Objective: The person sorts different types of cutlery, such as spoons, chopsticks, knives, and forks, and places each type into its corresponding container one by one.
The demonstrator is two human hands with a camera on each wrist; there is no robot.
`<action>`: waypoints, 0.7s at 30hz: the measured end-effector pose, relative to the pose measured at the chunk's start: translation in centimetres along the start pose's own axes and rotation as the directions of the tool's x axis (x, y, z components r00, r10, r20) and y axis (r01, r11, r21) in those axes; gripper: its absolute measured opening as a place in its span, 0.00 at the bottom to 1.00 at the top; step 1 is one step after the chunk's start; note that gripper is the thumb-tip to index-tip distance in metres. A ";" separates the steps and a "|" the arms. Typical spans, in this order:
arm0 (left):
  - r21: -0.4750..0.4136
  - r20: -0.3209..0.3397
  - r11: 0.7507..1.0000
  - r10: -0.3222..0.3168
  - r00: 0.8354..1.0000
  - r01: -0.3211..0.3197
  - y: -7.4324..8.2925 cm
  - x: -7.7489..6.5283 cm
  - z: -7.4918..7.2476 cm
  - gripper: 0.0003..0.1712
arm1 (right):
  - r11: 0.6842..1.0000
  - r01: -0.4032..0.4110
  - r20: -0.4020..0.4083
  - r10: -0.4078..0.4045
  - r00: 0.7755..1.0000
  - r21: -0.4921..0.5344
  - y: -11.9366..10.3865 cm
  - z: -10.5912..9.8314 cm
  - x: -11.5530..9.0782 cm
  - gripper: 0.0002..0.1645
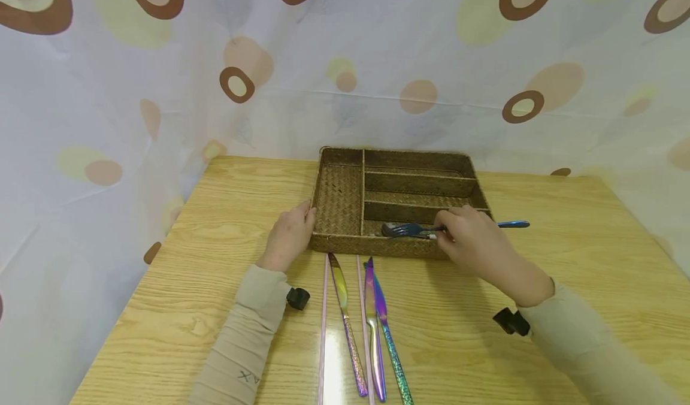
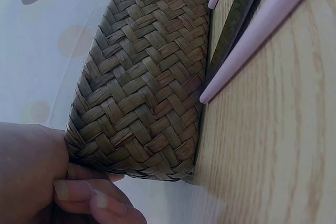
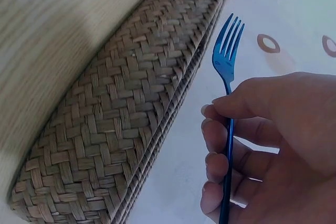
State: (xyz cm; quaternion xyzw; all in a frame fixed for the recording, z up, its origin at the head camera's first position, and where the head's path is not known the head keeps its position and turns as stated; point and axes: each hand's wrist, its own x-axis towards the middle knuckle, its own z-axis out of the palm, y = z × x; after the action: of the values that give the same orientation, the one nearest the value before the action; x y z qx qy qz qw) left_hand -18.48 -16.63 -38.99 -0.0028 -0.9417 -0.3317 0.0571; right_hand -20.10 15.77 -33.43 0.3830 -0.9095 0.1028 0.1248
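A woven, divided cutlery tray (image 1: 336,243) sits on the table. My left hand (image 1: 288,237) grips its left front corner; in the left wrist view, curled fingers (image 2: 79,190) lie against the woven side. Over the front right compartment, my right hand (image 1: 477,243) holds a blue fork (image 3: 224,66) by its handle, thumb and fingers around it. The tines point left in the head view, and the handle end sticks out past the tray's right side. Other cutlery partly shows beneath the fork, its kind hard to tell.
In front of the tray lie a gold-to-purple knife (image 1: 338,282), two more iridescent knives, one purple (image 1: 370,300) and one blue-green (image 1: 393,351), and two thin pink sticks (image 1: 323,333). A patterned curtain (image 1: 377,117) hangs behind the table (image 1: 215,309).
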 end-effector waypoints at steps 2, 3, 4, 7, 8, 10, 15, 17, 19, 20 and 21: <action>0.000 0.001 1.000 -0.003 1.000 0.003 0.0 0.0 0.0 0.24 | 1.000 -0.004 0.009 0.004 1.000 0.004 0.3 0.0 0.5 0.04; 0.000 0.003 1.000 -0.004 1.000 0.004 0.0 0.0 0.0 0.25 | 1.000 0.000 0.006 0.000 1.000 0.006 0.4 0.1 0.8 0.05; 0.001 0.003 1.000 -0.005 1.000 0.005 -0.1 -0.1 -0.1 0.25 | 1.000 0.006 0.002 -0.006 1.000 0.006 0.6 0.1 1.0 0.05; 0.001 0.007 1.000 -0.007 1.000 0.007 -0.1 -0.1 -0.1 0.25 | 1.000 0.023 -0.007 -0.022 1.000 0.006 0.9 0.3 1.8 0.06; 0.003 0.009 1.000 -0.008 1.000 0.008 -0.1 -0.1 -0.1 0.25 | 1.000 0.022 -0.007 -0.022 1.000 0.004 1.1 0.3 2.0 0.06; 0.002 0.010 1.000 -0.008 1.000 0.008 -0.1 -0.1 -0.2 0.26 | 1.000 0.017 -0.003 -0.016 1.000 0.001 1.3 0.4 2.4 0.07; -0.006 0.014 1.000 -0.016 1.000 0.016 -0.1 -0.1 -0.2 0.25 | 1.000 0.015 0.011 -0.016 1.000 0.005 2.0 0.9 3.6 0.06; -0.010 0.015 1.000 -0.019 1.000 0.020 0.0 -0.1 -0.1 0.25 | 1.000 0.024 0.022 -0.024 0.999 0.005 2.4 1.0 4.1 0.05; -0.012 0.013 1.000 -0.022 1.000 0.023 0.0 -0.1 -0.1 0.25 | 1.000 0.027 0.029 -0.027 0.999 0.000 2.8 1.2 4.6 0.05; -0.016 0.013 1.000 -0.021 1.000 0.022 0.0 -0.1 -0.1 0.25 | 1.000 0.024 0.034 -0.024 0.999 -0.006 3.0 1.2 4.9 0.04; -0.019 0.013 1.000 -0.019 1.000 0.019 0.1 -0.1 -0.1 0.25 | 1.000 0.021 0.038 -0.020 0.999 -0.009 3.2 1.2 5.2 0.04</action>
State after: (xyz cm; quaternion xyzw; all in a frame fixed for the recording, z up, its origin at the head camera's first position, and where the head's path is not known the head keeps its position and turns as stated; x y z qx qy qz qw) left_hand -18.39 -16.62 -38.91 0.0035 -0.9388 -0.3412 0.0481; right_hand -26.13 14.11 -33.29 0.3935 -0.9082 0.0899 0.1105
